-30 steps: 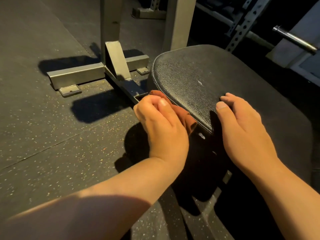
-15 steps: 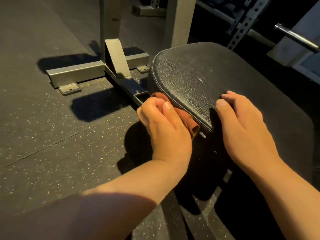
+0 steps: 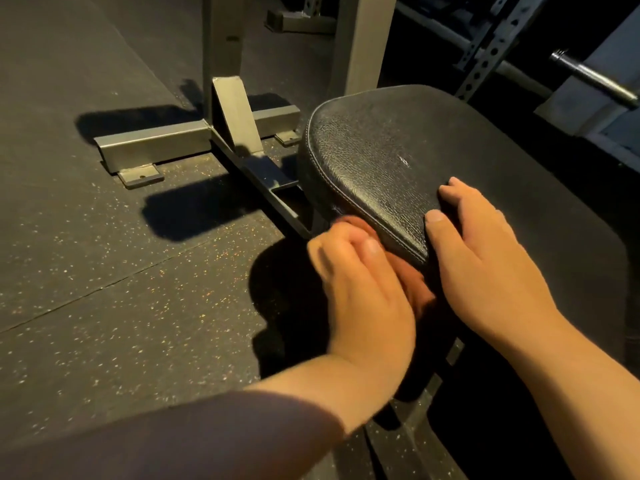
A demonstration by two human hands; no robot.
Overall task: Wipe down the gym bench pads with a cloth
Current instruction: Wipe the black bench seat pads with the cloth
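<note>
A black textured bench pad [image 3: 374, 157] with white stitching fills the right half of the head view. My left hand [image 3: 363, 289] grips a reddish-brown cloth [image 3: 412, 289] and presses it against the pad's left side edge, below the stitched seam. Most of the cloth is hidden under my fingers and palm. My right hand [image 3: 485, 258] rests flat on top of the pad, fingers straight, thumb along the near edge, just right of the cloth.
A grey steel frame foot [image 3: 152, 147] and upright post [image 3: 221, 46] stand on the speckled rubber floor [image 3: 104, 271] to the left. A perforated rack upright [image 3: 491, 46] and a barbell sleeve [image 3: 595, 81] lie behind the pad at upper right.
My left hand has slid the cloth along the pad's side edge toward me, and it is blurred by motion. My right hand has stayed on the pad.
</note>
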